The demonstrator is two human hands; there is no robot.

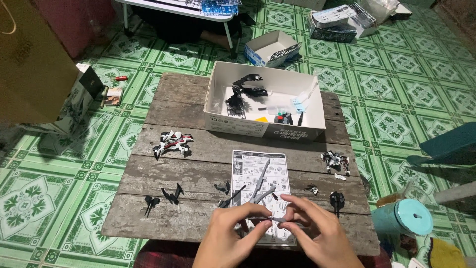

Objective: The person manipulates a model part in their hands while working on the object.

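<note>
Green patterned floor tiles [396, 64] all around, with a low table of weathered planks [188, 178] in the middle. Near the front edge, left hand [225, 238] and right hand [317, 235] drawn close together, fingertips of both pinching a slim grey plastic piece [271, 218] between them, raised just above the printed instruction sheet [260, 173], probably so the diagrams stay readable underneath. More long grey parts [260, 191] lying across that sheet. Spread over the planks, apart from one another, apparently sorted by stage: a white, black and red assembled section [173, 143] at left, small black pieces [168, 196] nearer the front, another part-built section [335, 162] at right. At the far edge, an open white cardboard box [265, 126] holding black part frames and small bags, within reach yet clear of the working space. On the floor to the right, a teal-lidded container [404, 218].
</note>
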